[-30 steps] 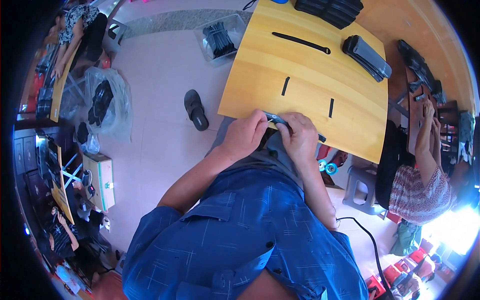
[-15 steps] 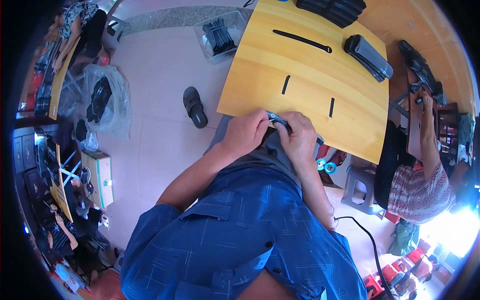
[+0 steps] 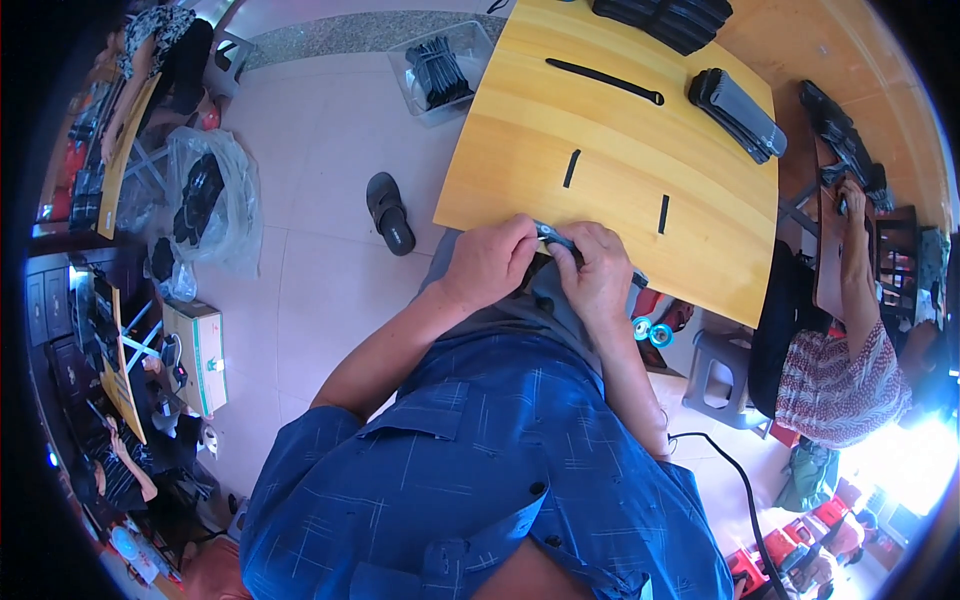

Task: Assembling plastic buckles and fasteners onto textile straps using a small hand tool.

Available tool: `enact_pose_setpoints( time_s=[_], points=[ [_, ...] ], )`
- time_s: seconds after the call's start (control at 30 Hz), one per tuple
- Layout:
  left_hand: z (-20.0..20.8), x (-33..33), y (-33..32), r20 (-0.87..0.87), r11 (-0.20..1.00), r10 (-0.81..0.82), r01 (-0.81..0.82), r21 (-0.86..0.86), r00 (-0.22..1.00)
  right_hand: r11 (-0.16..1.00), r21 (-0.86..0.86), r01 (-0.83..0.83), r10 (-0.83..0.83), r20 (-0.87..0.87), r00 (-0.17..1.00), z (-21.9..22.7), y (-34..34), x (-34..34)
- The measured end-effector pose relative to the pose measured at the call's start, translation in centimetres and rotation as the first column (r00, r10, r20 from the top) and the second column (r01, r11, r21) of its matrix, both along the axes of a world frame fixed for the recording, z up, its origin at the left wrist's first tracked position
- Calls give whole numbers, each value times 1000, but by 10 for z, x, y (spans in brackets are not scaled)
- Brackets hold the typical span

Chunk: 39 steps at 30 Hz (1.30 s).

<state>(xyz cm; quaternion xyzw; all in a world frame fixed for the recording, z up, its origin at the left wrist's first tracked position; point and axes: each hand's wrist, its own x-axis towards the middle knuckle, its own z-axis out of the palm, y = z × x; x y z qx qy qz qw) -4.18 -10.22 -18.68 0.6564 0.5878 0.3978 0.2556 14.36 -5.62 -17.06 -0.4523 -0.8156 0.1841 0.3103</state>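
Observation:
At the near edge of the wooden table [image 3: 540,130], my left hand [image 3: 488,262] is closed with thumb and forefinger pinched together. Close beside it, my right hand [image 3: 597,275] is closed too. Both grip a dark grey, flat piece [image 3: 556,238] that shows between the fingertips; most of it is hidden, so its kind is unclear. Two short black strips [image 3: 571,168] [image 3: 664,214] lie on the tabletop ahead of my hands. Farther off is a long black strap [image 3: 605,82] with a loop at its right end.
A stack of dark grey folded pieces [image 3: 738,115] and a black bundle [image 3: 665,20] rest on the table's far right. Left of the table stand a clear bin [image 3: 440,75] of black strips and a dark slipper [image 3: 390,214]. At right, another person's arm [image 3: 857,270] reaches over a neighbouring table.
My hands stay at the table edge with the dark piece, shifting only very slightly. The person at right has moved a hand a little.

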Motion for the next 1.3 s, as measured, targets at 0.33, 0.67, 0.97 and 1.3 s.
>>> enact_pose_setpoints(
  time_s=[0.33, 0.67, 0.97, 1.3],
  points=[
    [1, 1, 1, -35, 999, 0, 1, 36, 999, 1000, -1, -6, 6, 1, 1000, 0, 0, 0],
    [12, 12, 0, -134, 982, 131, -147, -117, 982, 1000, -2, -6, 6, -5, 1000, -3, 2, 0],
    [15, 13, 0, -205, 976, 127, -159, -148, 971, 998, -67, 6, -6, -4, 1000, -3, 2, 1],
    [17, 11, 1, -229, 981, 122, -153, -123, 966, 996, -85, 0, 0, 2, 1000, -2, 1, 1]
  ],
)
